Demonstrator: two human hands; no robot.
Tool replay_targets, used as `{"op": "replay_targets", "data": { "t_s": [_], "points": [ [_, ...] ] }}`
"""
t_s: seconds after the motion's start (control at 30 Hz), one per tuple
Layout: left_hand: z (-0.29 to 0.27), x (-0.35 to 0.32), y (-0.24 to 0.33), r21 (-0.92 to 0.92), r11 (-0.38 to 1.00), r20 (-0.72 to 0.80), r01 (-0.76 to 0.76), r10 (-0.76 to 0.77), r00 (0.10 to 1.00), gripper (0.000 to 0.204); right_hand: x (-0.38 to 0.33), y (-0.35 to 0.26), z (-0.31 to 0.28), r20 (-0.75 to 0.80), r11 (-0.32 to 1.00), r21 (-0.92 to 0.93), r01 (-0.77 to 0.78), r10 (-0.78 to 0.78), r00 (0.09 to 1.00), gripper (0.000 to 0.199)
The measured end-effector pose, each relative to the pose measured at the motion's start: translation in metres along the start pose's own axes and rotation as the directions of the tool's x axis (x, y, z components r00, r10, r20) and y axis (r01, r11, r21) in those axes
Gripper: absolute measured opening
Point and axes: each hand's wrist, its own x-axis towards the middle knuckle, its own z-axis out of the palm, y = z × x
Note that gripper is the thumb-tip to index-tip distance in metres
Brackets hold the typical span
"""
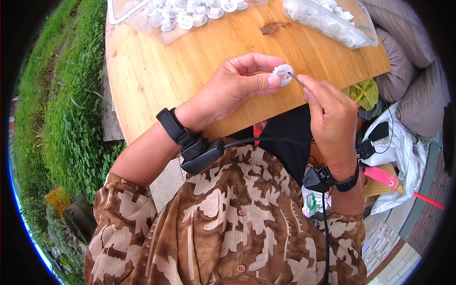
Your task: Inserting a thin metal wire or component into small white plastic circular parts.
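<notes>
Between the thumb and fingers of my left hand [242,80] is a small round white plastic part [284,75], held above the table's near edge. My right hand [330,111] is closed around a thin dark tool [296,79], whose tip meets the face of the white part. Most of the tool is hidden inside my right hand, so its exact kind does not show. Both wrists wear black straps with small devices attached.
A wooden table [166,85] spreads before me. On its far side stand a clear plastic tub [171,35] of similar white parts and a second clear bin [354,40], also filled. Grey cushions [408,57] and a white plastic bag [406,152] lie to the right; a cable [266,139] crosses my lap.
</notes>
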Motion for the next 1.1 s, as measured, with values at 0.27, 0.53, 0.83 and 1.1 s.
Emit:
{"op": "replay_targets", "data": {
  "t_s": [0.27,0.53,0.83,1.1],
  "points": [
    [0.001,0.0,-0.001,-0.066,0.998,-0.017,-0.017,0.016,1.0,0.027,-0.004,-0.007,0.01,-0.046,0.997,0.031,-0.071,0.072,0.996,0.021],
    [0.002,0.0,-0.005,-0.083,0.996,-0.064,-0.016,0.011,0.998,0.025,-0.008,-0.008,0.018,-0.07,0.996,-0.08,-0.032,0.026,0.997,0.029],
    [0.003,0.002,-0.008,0.029,0.999,-0.077,0.041,-0.039,0.996,0.023,-0.002,-0.008,-0.001,0.161,0.869,-0.435,0.235,-0.182,0.97,0.027],
    [0.001,0.002,0.002,-0.01,0.998,-0.066,0.069,-0.069,0.995,0.029,0.006,0.0,-0.024,0.093,0.954,-0.263,0.141,-0.121,0.988,0.035]
  ]
}}
